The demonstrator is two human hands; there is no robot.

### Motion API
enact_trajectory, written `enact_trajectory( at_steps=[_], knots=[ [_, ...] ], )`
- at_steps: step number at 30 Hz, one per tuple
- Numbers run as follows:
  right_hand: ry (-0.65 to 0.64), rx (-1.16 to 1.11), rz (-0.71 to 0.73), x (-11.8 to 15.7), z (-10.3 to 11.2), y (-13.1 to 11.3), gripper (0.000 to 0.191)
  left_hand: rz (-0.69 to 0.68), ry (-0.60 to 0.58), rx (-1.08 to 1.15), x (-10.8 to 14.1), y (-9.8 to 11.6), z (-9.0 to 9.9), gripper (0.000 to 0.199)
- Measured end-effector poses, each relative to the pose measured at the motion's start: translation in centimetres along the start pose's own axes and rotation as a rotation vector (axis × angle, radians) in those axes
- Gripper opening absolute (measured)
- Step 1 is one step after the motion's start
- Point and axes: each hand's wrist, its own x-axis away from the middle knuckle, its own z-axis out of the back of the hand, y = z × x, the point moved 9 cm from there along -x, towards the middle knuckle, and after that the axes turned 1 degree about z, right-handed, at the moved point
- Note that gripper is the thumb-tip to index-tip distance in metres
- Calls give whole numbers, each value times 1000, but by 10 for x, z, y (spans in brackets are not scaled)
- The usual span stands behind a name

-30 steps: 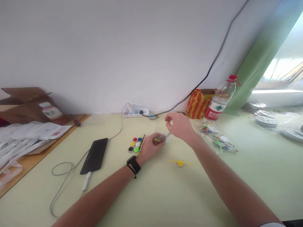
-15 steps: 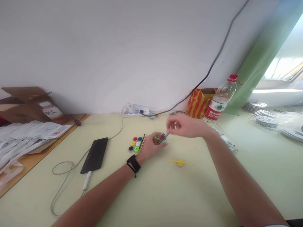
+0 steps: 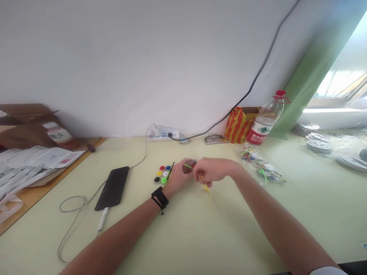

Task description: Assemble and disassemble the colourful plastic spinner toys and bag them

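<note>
There are six small lidded pots (image 3: 165,173), two bottles (image 3: 260,131) and one phone (image 3: 112,188). Two hands (image 3: 212,169), one watch (image 3: 160,196) and one power strip (image 3: 161,138) show.

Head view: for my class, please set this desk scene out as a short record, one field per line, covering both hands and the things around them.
Left hand: curled around small parts, one of them green
Left wrist: black watch
Right hand: beside the left, at a yellow piece; blurred, grip unclear
Pots: six, with red, blue, yellow, white, black and green tops
Phone: left of the pots, dark screen
By the wall: power strip, glasses, striped bag, red-capped bottle
</note>
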Motion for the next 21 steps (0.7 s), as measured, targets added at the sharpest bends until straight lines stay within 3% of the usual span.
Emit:
enact_trajectory(
  at_steps=[3, 6, 9, 16, 21],
  knots=[
    [260, -224, 175, 25, 48, -14, 11, -8, 32, -29, 1, 3, 1, 43],
    [711, -355, 258, 58, 97, -16, 12, -13, 76, -88, 1, 4, 3, 43],
    [994, -303, 223, 76, 114, -11, 8, -27, 78, -136, 2, 6, 3, 43],
    [998, -1, 135, 52, 98, -13, 11, -25, 72, -143, 5, 13, 1, 42],
    [944, 34, 147, 33, 84, -18, 13, -26, 73, -125, 6, 19, 0, 39]
  ],
)
